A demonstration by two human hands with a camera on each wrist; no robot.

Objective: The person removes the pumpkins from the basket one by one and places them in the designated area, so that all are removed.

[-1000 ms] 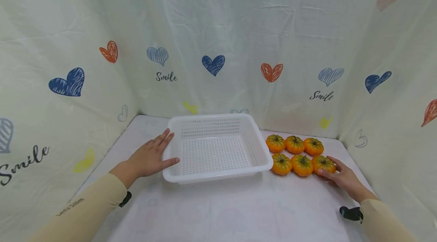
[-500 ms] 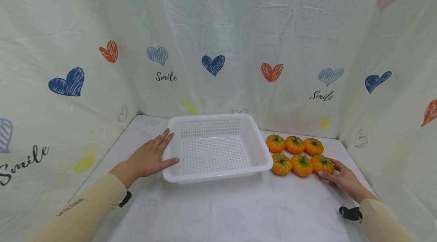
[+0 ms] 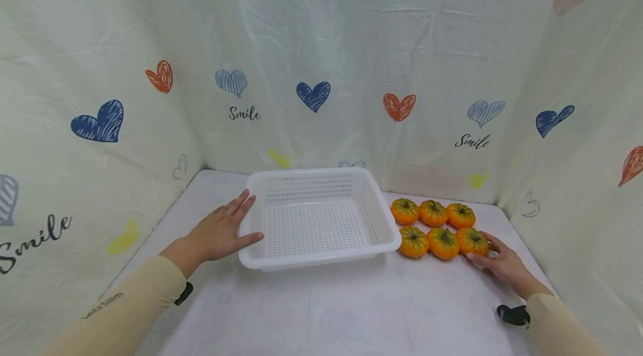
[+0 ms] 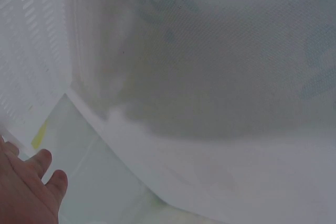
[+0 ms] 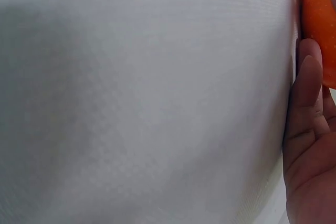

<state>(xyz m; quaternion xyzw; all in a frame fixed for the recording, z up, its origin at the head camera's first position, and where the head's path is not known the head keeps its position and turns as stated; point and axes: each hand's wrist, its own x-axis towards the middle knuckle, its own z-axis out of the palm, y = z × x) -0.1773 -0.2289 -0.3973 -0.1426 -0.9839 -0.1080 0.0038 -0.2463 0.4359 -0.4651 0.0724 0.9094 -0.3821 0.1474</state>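
Observation:
A white plastic basket [image 3: 313,227] with slotted walls stands in the middle of the table. My left hand [image 3: 221,231] rests on its left rim, fingers extended and thumb spread over the edge; fingertips [image 4: 58,181] show beside the slotted wall in the left wrist view. Right of the basket, small orange pumpkins with greenish tops lie in two rows of three. My right hand [image 3: 507,265] holds the front-row rightmost pumpkin [image 3: 473,240], thumb at its front and fingers round its right side. In the right wrist view its orange underside [image 5: 320,24] touches the fingers.
Two more front pumpkins [image 3: 444,243] [image 3: 414,241] sit between the held one and the basket, with the back row [image 3: 432,212] behind. A white cloth covers the table [image 3: 321,311]. Heart-printed curtains [image 3: 427,54] close in the back and both sides.
The rightmost front pumpkin has shifted slightly left, toward its neighbour. My right thumb has slid from its top to its front side. The left hand and basket stay put.

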